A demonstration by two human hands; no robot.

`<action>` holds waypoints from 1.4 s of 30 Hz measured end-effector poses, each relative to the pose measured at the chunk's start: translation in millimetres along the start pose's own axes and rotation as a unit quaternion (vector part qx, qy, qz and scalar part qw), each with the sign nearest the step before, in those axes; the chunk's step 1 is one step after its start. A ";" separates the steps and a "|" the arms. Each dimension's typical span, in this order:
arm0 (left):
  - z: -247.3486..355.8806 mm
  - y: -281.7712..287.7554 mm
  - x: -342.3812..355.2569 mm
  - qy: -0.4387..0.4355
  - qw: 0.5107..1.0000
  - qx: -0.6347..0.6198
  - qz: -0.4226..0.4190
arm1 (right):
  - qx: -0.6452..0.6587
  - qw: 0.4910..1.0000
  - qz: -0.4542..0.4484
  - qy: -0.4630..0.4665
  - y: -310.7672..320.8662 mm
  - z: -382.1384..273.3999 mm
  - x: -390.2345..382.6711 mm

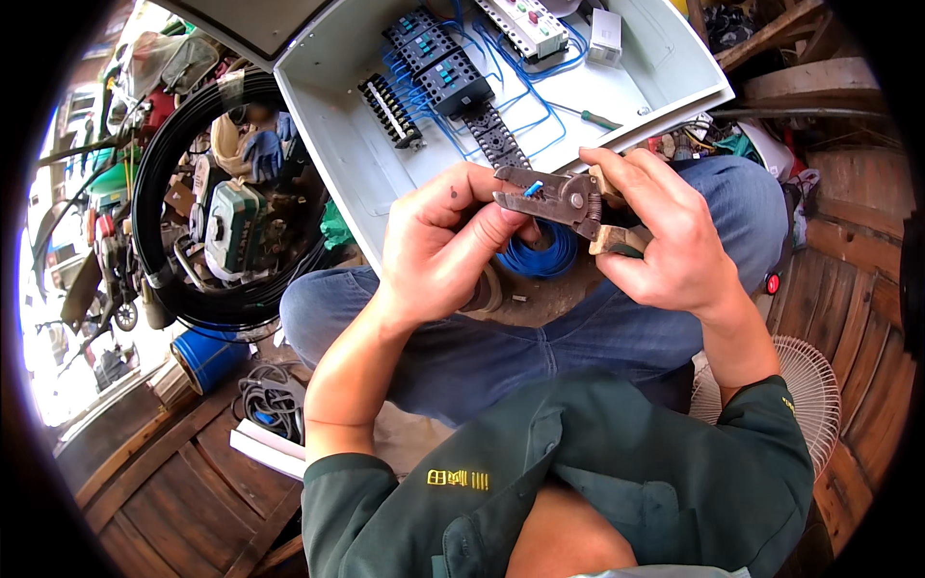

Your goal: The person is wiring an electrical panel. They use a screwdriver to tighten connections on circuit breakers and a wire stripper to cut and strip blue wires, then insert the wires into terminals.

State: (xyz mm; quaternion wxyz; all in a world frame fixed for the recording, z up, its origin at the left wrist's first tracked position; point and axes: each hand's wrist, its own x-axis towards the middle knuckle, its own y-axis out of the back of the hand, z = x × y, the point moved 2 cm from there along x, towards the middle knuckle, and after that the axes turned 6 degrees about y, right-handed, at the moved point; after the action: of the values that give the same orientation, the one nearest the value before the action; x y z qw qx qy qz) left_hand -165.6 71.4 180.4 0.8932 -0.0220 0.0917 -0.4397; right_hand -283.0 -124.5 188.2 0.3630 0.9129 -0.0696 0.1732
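Currently: R hand (pixel 670 236), fingers clenched round handles of spring pliers (pixel 576 200), bit of blue wire (pixel 534 190) btwn parted jaws; L hand (pixel 438 236), fingers curled at jaw tips, grip on wire can't tell. Pliers held above blue coil (pixel 541 259), nr open grey box (pixel 332 116) w/ blk modules (pixel 453 85)

Dark green short-sleeved shirt (pixel 665 438), yellow embroidery (pixel 459 479), collar, faded blue jeans (pixel 453 361)
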 end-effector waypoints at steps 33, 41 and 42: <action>-16.1 -35.0 -13.3 0.082 0.991 0.102 0.002 | 0.154 0.968 0.110 -0.168 -64.1 -29.2 -91.0; -31.3 -28.5 -16.8 0.054 0.986 0.151 0.053 | 0.143 0.935 0.220 -0.239 -52.9 -28.8 -85.6; -23.8 -28.7 -13.6 0.094 0.984 0.148 0.044 | 0.157 0.934 0.204 -0.247 -46.3 -27.4 -83.9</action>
State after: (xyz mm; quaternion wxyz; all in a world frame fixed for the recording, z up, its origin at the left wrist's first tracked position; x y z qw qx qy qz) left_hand -200.5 65.5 162.5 0.8923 0.1559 0.1100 -0.4092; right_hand -356.7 -71.9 146.4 0.1433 0.9384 -0.3138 0.0217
